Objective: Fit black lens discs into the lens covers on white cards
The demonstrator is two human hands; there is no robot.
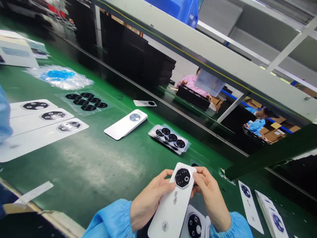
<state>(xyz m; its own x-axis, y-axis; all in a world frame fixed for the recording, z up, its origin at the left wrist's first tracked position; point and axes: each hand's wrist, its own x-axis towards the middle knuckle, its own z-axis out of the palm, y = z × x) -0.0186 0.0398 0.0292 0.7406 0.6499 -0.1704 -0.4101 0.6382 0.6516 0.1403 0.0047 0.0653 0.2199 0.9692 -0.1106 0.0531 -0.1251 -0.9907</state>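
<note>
I hold a white phone back cover (170, 205) with a black octagonal camera plate (182, 177) at its top. My left hand (148, 198) grips the cover along its left side, thumb near the camera plate. My right hand (210, 195) pinches the cover's upper right edge beside the plate. Both wear light blue sleeves. Under the held cover lies another white cover with a black camera ring (194, 224).
On the green bench (94, 165) lie a white cover (125, 124), a film sheet of black lens rings (170, 137), another ring sheet (85, 100), three white covers in a row (47, 124), more covers (272, 215) at right. Other workers sit beyond the conveyor.
</note>
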